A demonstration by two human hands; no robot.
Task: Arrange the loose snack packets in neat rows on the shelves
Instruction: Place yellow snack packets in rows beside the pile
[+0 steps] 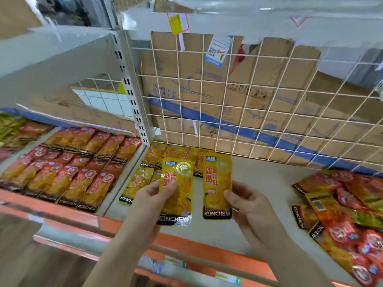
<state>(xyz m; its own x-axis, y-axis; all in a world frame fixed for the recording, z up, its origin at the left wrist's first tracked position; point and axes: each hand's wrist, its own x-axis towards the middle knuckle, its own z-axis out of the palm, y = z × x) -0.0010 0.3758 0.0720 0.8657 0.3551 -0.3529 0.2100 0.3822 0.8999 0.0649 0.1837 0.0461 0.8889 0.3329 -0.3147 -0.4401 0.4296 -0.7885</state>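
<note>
Both are shiny yellow packs with red lettering and a black KONCHEW band. The left hand (153, 200) pinches the left packet (178, 183), thumb on the front and fingers behind. The right hand (246, 206) grips the right packet (217, 183) by its right edge. They're side by side over the shelf (269, 183), just near of the yellow rows (153, 156). Long axes run near-to-far with the black bands at the near end, and the left one is tipped a bit.

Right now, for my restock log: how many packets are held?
2: the left packet in the left hand, the right packet in the right hand. Any stacked behind would be hidden.
</note>
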